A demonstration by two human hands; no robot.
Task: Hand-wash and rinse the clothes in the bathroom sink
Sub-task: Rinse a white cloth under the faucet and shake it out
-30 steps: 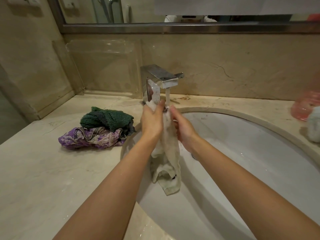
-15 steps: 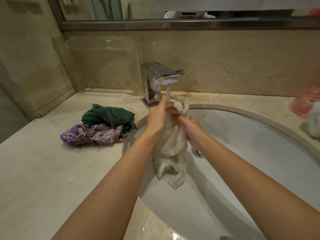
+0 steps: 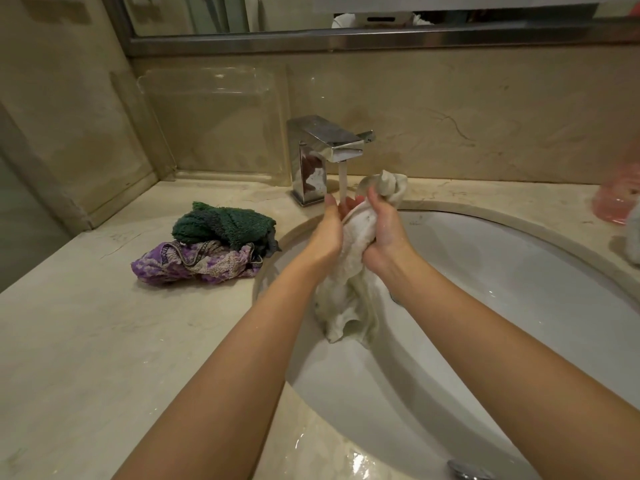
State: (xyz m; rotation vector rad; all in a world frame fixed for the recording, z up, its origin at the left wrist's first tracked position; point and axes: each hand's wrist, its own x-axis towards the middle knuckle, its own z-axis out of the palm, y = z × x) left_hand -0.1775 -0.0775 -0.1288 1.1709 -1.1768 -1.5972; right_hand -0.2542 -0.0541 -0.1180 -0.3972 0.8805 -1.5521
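A wet white cloth (image 3: 349,292) hangs over the white sink (image 3: 519,306), bunched between both hands. My right hand (image 3: 386,230) grips its upper part, and a twisted end sticks up above the fingers. My left hand (image 3: 327,233) presses against the cloth's left side with fingers fairly straight, its fingertips under the running water from the chrome faucet (image 3: 325,154). On the counter left of the sink lie a dark green towel (image 3: 225,225) and a purple patterned garment (image 3: 194,263).
A clear acrylic stand (image 3: 214,123) leans against the back wall left of the faucet. A pink container (image 3: 616,199) and a white cloth (image 3: 633,237) sit at the right edge. A mirror runs above. The beige counter (image 3: 86,341) has wet patches near the sink's front rim.
The cloth's top end has shifted right, from under the stream to above my right hand. My right hand has closed round the cloth, and both hands moved slightly right and down.
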